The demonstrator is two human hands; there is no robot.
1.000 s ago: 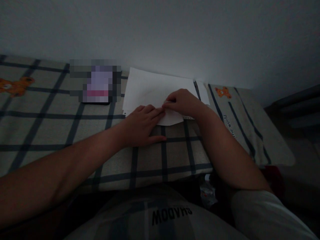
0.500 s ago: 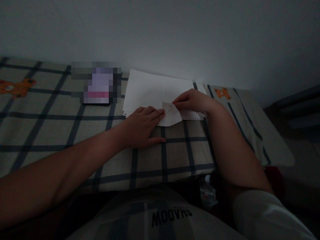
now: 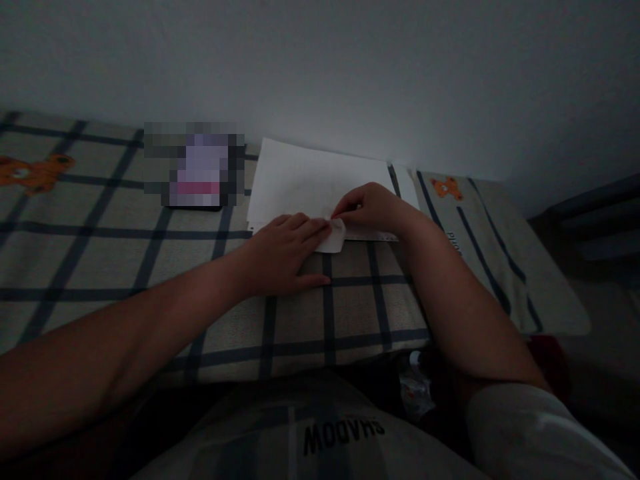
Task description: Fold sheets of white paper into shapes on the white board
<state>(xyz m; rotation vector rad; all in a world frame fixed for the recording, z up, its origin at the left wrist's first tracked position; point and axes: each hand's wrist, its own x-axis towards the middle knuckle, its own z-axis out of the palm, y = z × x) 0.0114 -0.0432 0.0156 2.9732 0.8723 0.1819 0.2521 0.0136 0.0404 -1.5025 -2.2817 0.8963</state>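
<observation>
A small piece of white paper (image 3: 334, 239) lies at the front edge of a stack of white sheets (image 3: 315, 173), its right part folded over to the left. My left hand (image 3: 287, 250) lies flat with its fingers stretched out, the fingertips pressing on the small paper and the thumb apart on the cloth. With thumb and forefinger, my right hand (image 3: 367, 203) pinches the paper's far edge, close to the left fingertips. Part of the paper is hidden under the left fingers.
A checked cloth (image 3: 300, 327) covers the table, which stands against a pale wall (image 3: 320, 73). Left of the sheets lies a phone-like device (image 3: 200, 167), its screen blurred. Below the table's near edge is a clear plastic bottle or bag (image 3: 416, 390).
My right hand has moved left, bringing the paper's right part over, so less of it shows. My left hand has stayed in place.
</observation>
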